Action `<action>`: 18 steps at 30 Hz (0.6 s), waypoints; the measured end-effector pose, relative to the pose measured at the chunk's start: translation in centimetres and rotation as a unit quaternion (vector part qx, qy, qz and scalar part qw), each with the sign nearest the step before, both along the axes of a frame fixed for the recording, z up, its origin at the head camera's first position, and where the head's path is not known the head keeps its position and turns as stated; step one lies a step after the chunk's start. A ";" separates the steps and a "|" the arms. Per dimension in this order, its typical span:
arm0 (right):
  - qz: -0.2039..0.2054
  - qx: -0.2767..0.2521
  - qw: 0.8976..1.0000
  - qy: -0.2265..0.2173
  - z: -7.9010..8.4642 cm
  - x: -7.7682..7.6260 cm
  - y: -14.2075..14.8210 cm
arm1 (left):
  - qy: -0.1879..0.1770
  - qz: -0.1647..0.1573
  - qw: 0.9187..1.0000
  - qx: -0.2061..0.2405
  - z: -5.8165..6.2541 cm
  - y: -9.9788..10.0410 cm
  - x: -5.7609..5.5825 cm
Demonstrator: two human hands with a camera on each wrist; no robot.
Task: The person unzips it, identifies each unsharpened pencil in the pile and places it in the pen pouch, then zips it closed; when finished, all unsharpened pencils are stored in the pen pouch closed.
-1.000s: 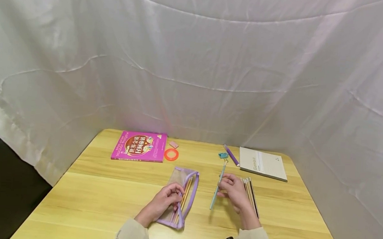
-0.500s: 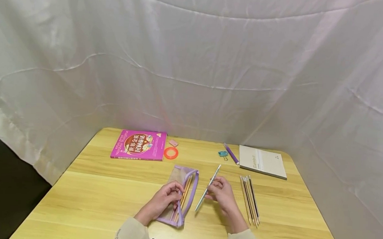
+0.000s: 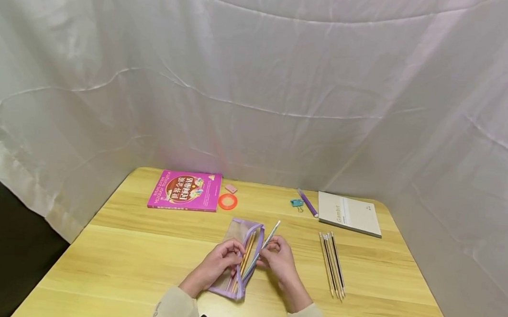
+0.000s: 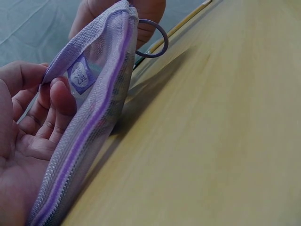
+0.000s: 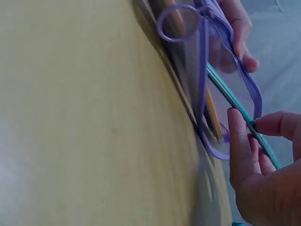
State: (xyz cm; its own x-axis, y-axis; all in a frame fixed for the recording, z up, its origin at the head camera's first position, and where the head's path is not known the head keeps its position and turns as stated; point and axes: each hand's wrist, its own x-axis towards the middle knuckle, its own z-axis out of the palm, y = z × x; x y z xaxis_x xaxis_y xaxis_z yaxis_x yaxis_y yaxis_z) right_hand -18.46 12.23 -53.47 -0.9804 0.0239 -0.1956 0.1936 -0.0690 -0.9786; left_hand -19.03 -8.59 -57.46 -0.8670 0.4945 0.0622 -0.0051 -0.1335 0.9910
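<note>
On the table lies a mesh pencil case with purple trim, its zipped mouth held apart. My left hand pinches the near-side edge of that mouth, as the left wrist view shows at the purple band. Several pencils lie inside. Between thumb and fingers, my right hand pinches a teal pencil. Slanting, the pencil has its lower end within the case's mouth and its upper end sticking out beyond the rim. A purple ring hangs from the zip.
Several pencils lie side by side right of my right hand. Farther back are a pink book, an orange tape ring, a pink eraser, a teal binder clip, a purple pen and a notebook.
My right hand has carried the teal pencil leftward from beside the loose pencils, tilting it and bringing its lower end into the case. My left hand has stayed on the case.
</note>
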 end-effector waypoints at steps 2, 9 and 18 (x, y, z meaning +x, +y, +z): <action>0.010 0.000 1.000 -0.010 -0.2 0.3 -0.3 | 0.000 0.000 1.000 -0.001 -0.1 -0.1 0.0; 0.026 0.015 0.999 -0.011 -0.4 0.9 -1.0 | 0.000 -0.005 1.000 0.001 0.0 0.1 -0.1; 0.044 0.020 0.999 -0.014 -0.6 1.3 -1.5 | 0.001 -0.007 1.000 0.002 0.0 -0.1 0.0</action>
